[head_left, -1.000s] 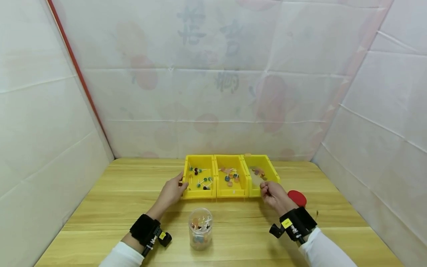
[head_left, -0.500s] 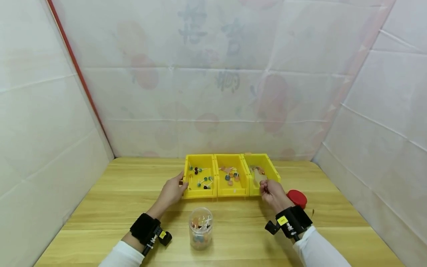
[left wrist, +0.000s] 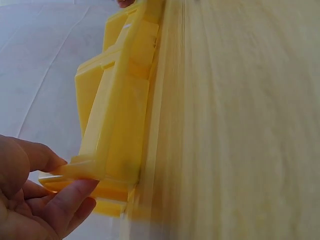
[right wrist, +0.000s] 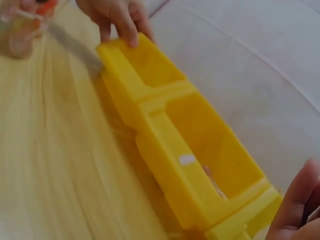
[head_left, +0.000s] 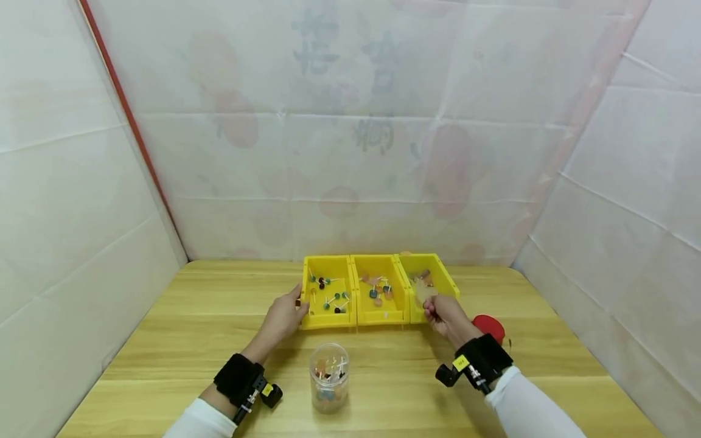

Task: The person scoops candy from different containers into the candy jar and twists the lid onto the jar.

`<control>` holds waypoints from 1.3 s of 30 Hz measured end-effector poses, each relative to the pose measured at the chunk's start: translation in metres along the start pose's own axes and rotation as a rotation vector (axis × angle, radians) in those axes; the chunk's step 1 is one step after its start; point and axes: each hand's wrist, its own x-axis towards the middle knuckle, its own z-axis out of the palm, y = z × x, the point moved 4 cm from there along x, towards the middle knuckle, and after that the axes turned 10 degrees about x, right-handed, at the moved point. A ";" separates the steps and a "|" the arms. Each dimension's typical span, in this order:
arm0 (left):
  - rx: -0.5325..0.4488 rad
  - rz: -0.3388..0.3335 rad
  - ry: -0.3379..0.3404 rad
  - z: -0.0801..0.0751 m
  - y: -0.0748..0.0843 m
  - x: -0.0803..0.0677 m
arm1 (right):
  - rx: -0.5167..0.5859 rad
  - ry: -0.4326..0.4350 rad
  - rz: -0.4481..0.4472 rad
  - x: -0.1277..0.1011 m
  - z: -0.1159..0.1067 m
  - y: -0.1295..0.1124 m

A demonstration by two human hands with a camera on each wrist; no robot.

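Three joined yellow bins [head_left: 381, 317] stand in a row. Small lollipops [head_left: 328, 298] with white sticks lie in the left one, more lollipops [head_left: 378, 292] in the middle one, and small coloured pieces in the right one. My left hand [head_left: 283, 313] grips the left bin's outer side near the front corner, its thumb and fingers on the rim [left wrist: 95, 170] in the left wrist view. At the right bin's front, my right hand [head_left: 446, 313] has curled fingers and pinches a pale, translucent thing [head_left: 423, 291] reaching into that bin. Its exact kind is unclear.
A clear jar [head_left: 329, 389] with several lollipops inside stands on the wooden table [head_left: 383, 389] in front of the bins, its top uncovered. A red lid [head_left: 489, 328] lies beside my right wrist. White sheeting [head_left: 350, 152] rises behind and at both sides.
My right hand has shifted slightly left, and the pale thing has changed its angle among the pieces in the right bin. My left hand keeps its grip in about the same place.
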 end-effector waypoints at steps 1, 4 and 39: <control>0.008 0.000 0.002 0.000 0.000 0.000 | 0.020 0.008 0.008 -0.001 0.000 0.001; 0.013 -0.001 0.009 -0.002 0.001 0.001 | 0.072 0.016 0.019 -0.001 0.003 0.001; -0.012 -0.010 -0.019 0.000 0.003 -0.001 | -0.177 0.000 -0.060 0.024 -0.013 -0.010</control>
